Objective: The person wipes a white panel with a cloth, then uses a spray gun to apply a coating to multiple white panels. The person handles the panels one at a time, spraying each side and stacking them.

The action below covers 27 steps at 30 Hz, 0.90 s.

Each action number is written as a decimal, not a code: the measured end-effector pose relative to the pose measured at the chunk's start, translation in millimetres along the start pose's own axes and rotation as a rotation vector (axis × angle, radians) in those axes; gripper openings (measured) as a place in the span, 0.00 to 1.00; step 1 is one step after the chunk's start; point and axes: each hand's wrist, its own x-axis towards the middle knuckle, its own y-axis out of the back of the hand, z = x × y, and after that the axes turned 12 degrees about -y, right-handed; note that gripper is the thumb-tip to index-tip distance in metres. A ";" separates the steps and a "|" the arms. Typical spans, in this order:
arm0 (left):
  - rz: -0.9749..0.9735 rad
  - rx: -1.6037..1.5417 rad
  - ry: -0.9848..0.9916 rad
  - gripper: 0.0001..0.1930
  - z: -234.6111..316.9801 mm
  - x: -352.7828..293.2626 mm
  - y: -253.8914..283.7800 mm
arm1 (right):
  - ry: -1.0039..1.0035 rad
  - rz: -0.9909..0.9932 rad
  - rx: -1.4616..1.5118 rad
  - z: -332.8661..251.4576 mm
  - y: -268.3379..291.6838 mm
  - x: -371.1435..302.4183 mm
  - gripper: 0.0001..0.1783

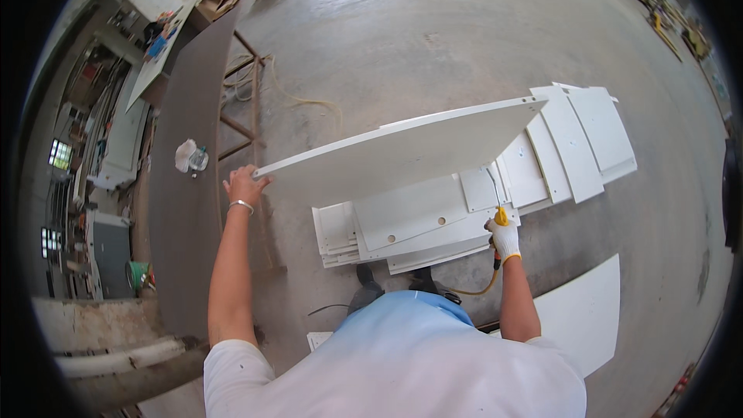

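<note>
A long white panel (402, 147) stands on edge, tilted, above a stack of white boards (410, 213). My bare left hand (244, 184), with a bracelet at the wrist, grips the panel's left end. In a white knit glove, my right hand (507, 241) is wrapped round a yellow air blow gun (501, 217). Its thin metal nozzle points up toward the panel's lower face near the right end. A yellowish hose (486, 289) runs from the gun down toward my feet. The boards beneath lie flat and overlapping, some with round holes.
On my left stands a long brown table (182, 101) with a clear cup (199, 159) and something crumpled and pale on it. Another white panel (584, 313) lies on the floor at lower right. A loose hose (309, 101) crosses the concrete beyond the table.
</note>
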 end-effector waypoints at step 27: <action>-0.138 -1.647 -0.089 0.21 -32.1 -36.7 -122.9 | 0.109 -0.076 -0.567 88.8 -203.4 -200.4 0.17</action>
